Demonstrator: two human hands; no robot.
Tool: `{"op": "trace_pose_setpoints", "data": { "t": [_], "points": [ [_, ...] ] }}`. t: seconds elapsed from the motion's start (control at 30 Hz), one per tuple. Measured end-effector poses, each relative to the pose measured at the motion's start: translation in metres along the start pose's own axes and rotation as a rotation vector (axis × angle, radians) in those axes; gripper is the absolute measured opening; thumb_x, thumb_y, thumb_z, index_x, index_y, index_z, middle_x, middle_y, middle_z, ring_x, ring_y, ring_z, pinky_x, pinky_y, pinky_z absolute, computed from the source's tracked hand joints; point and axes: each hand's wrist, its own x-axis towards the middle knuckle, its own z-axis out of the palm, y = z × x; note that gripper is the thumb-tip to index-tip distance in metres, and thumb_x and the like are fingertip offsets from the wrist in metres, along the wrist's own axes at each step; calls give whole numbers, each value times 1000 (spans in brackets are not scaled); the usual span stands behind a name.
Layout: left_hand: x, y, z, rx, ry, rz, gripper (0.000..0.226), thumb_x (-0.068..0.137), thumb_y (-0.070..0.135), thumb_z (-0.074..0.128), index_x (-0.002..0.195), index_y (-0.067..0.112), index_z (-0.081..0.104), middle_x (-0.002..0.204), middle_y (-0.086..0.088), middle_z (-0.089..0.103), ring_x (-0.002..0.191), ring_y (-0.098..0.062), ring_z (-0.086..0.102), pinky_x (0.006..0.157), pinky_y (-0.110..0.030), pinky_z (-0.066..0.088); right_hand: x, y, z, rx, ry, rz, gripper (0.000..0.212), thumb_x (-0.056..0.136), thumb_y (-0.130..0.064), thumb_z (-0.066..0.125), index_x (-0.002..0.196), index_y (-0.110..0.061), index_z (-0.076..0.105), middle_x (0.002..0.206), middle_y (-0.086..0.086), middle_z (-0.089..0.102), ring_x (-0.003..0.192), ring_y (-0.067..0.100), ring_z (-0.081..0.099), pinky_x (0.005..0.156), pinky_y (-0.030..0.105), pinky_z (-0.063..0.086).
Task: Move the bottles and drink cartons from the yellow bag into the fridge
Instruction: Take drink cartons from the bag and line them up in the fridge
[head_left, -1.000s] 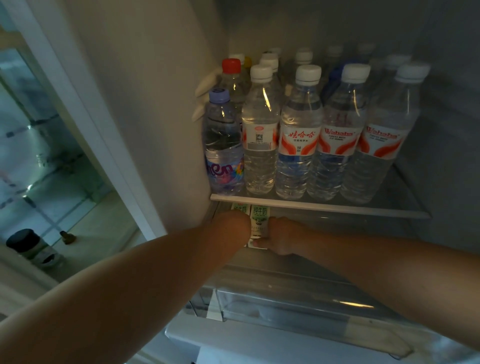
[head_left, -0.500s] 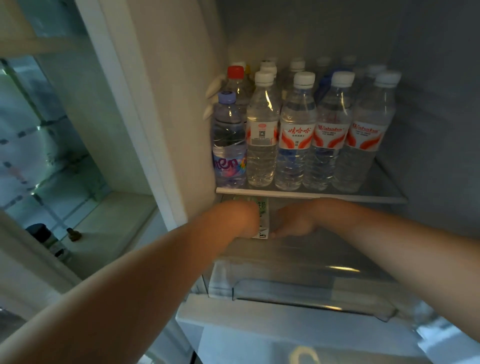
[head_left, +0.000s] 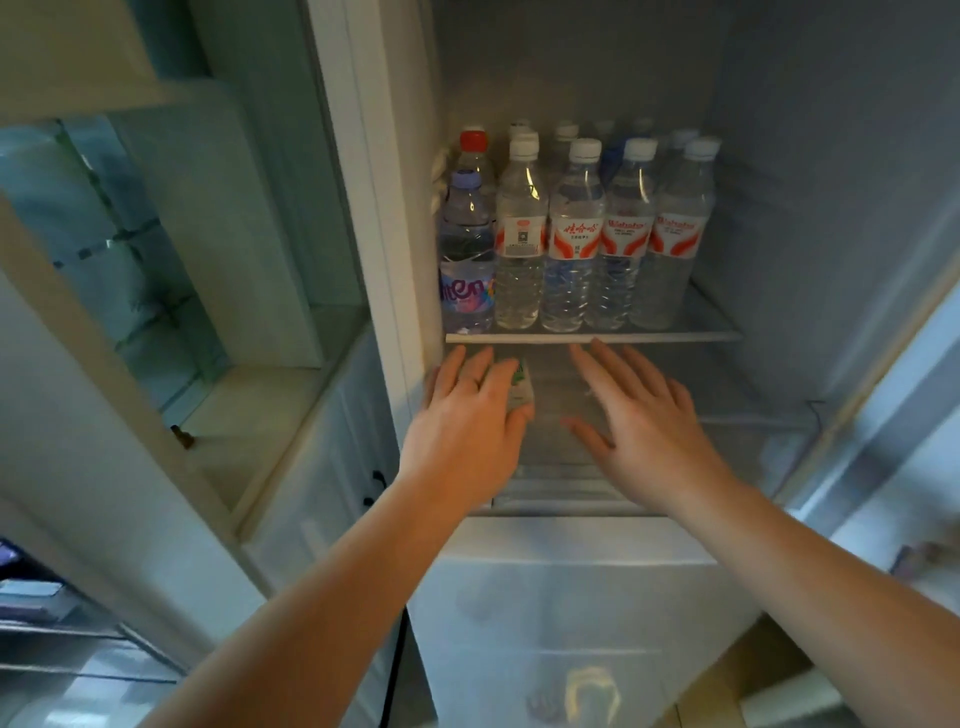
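Green-white drink carton (head_left: 521, 385) stands under glass shelf (head_left: 592, 338), partly behind left hand (head_left: 467, 421). Right hand (head_left: 644, 415) and left hand both spread, holding nothing.

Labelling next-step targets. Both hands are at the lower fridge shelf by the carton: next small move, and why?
Probably draw both hands back out of the fridge to fetch the next item. The left hand and right hand are open, fingers straight, holding nothing; the drink carton already stands on the lower shelf, beneath the water bottles. The yellow bag is out of view.
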Motion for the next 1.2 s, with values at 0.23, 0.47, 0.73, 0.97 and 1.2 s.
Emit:
{"op": "trace_pose_setpoints", "data": {
  "t": [0.23, 0.47, 0.73, 0.97, 1.2],
  "points": [
    [-94, -4, 15, 89, -14, -73, 72, 96, 67, 11, 156, 32, -5, 165, 0, -11, 149, -25, -23, 120, -44, -11, -64, -24, 25, -64, -72, 80, 77, 88, -74, 12, 150, -42, -22, 160, -11, -28, 146, 22, -29, 118, 57, -8],
    [-192, 5, 35, 85, -115, -291, 77, 91, 73, 5, 153, 35, -20, 161, 3, -26, 143, -22, -36, 114, -41, -22, -123, -49, 59, 19, -194, 25, 77, 88, -74, 10, 149, -42, -24, 158, -12, -32, 144, 22, -34, 116, 54, -18],
    [-305, 56, 50, 107, -142, -592, 80, 89, 76, 1, 153, 34, -21, 161, 3, -26, 142, -20, -38, 115, -43, -22, -210, -35, 85, 76, -395, -118, 76, 90, -72, 10, 149, -41, -26, 158, -11, -33, 144, 24, -34, 117, 55, -17],
    [-389, 144, 61, 122, -170, -805, 76, 92, 72, 8, 154, 36, -18, 160, 5, -27, 142, -20, -38, 114, -43, -24, -293, -6, 81, 110, -518, -274, 74, 94, -69, 15, 150, -40, -23, 160, -11, -28, 146, 25, -31, 117, 56, -15],
    [-451, 222, 65, 159, -218, -927, 79, 88, 76, -3, 153, 36, -20, 158, 6, -31, 141, -20, -40, 115, -45, -25, -363, 24, 58, 82, -591, -370, 72, 95, -68, 14, 149, -40, -25, 161, -9, -27, 146, 26, -31, 115, 57, -16]
  ]
}}
